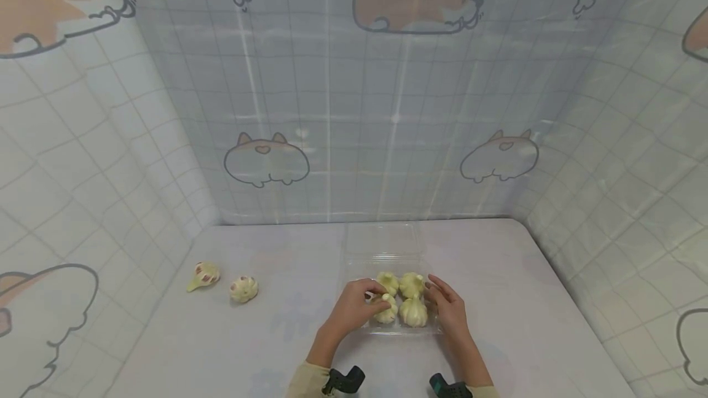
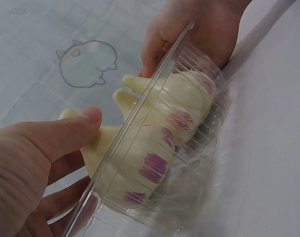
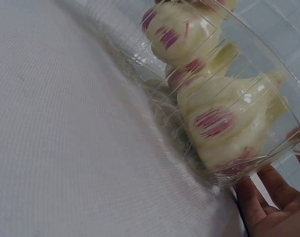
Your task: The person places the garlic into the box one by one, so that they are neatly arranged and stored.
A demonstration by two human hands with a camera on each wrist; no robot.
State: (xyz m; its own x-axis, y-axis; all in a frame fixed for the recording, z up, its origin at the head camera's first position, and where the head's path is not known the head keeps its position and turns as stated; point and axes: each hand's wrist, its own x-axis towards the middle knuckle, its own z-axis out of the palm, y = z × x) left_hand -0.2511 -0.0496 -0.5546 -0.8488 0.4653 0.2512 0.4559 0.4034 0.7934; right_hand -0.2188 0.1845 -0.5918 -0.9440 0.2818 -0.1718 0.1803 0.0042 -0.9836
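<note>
Now the left hand (image 1: 354, 307) pinches one garlic (image 1: 386, 314) by its stalk (image 2: 94, 150) — bulb (image 2: 140, 170) just under the grip; the right hand (image 1: 449, 307), fingers apart, is farther.

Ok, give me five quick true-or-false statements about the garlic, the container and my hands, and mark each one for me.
1. Four garlic bulbs sit in the clear container. True.
2. The container's lid is shut over them. False: the lid is open, on the far side.
3. The left hand pinches the front-left bulb. True.
4. Two loose bulbs lie to the right of the container. False: the loose bulbs lie to its left.
5. The right hand is at the container's right side. True.
</note>
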